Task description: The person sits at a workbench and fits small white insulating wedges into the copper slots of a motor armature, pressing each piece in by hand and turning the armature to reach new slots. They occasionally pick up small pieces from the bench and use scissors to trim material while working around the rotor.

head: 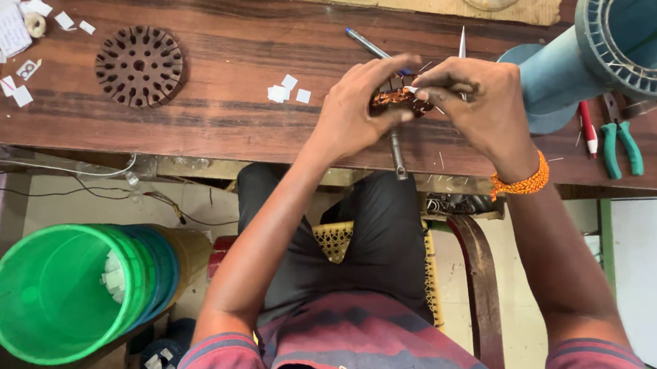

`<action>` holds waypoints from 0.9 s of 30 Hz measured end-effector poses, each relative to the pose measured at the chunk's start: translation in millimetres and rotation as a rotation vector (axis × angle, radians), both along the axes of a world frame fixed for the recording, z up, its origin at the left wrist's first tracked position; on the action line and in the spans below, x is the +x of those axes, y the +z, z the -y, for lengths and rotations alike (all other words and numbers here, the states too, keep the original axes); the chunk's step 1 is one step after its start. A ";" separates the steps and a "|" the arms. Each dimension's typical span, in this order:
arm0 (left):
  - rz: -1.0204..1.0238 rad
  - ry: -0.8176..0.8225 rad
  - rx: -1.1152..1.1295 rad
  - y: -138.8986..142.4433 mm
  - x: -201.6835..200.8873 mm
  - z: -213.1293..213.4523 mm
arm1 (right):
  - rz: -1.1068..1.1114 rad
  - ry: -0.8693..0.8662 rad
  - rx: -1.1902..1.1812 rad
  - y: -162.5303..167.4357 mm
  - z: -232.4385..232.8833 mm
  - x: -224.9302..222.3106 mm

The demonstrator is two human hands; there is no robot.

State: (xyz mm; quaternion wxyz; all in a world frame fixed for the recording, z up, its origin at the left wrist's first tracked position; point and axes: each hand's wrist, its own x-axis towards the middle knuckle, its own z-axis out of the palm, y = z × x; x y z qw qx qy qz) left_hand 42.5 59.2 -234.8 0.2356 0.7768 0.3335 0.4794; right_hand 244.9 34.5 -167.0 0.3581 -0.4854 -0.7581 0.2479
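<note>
Both hands meet over the near edge of the wooden workbench. Left hand is cupped around a small copper-wound armature, fingers curled over its top and thumb underneath, clasping it firmly. Right hand closes in from the other side, fingertips pinched at the winding's upper edge on what looks like a small white slip; too small to tell for sure. A steel shaft sticks out of the armature toward the person and ends just past the bench edge.

The armature is held just above the bench top, between the two hands, at the middle of the view.

Around it: a blue pen lies slantwise on the bench just beyond the left fingers. A thin pointed metal tool stands out behind the right hand. A few white paper squares lie left of the hands. Farther left, a round dark slotted lamination disc lies flat. To the right, a large blue-grey ribbed motor housing lies on its side; green-handled pliers and a red-handled tool lie below it. An orange beaded band circles the right wrist. Below the bench on the left, a stack of green buckets lies on its side.
</note>
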 end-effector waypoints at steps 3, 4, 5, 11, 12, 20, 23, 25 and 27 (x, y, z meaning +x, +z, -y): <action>0.197 -0.213 -0.411 -3.6 -10.5 -3.2 | -0.084 -0.010 -0.088 -1.1 -0.7 -1.3; 0.200 -0.213 -0.423 -5.1 -11.1 -5.5 | -0.115 -0.002 -0.107 -2.1 -0.9 -1.7; 0.203 -0.212 -0.434 -5.7 -11.1 -9.9 | -0.118 -0.002 -0.108 -3.3 -0.9 -2.5; 0.060 -0.254 -0.673 6.6 -18.9 -19.4 | -0.076 -0.037 -0.041 -5.8 4.9 -9.3; 0.041 -0.278 -0.749 11.3 -21.3 -20.2 | -0.058 -0.039 -0.020 -5.3 6.1 -10.6; -0.199 -0.191 -0.409 25.7 -20.4 -6.1 | 0.052 -0.019 0.100 -2.8 13.9 -10.5; -0.237 -0.139 -0.323 22.1 -21.5 2.1 | 0.014 -0.008 0.095 -4.3 17.0 -9.6; -0.257 -0.133 -0.295 20.7 -22.4 3.5 | 0.020 -0.007 0.101 -4.3 19.5 -9.0; -0.267 -0.146 -0.275 19.8 -22.8 4.3 | 0.063 -0.016 0.122 -3.7 22.2 -8.6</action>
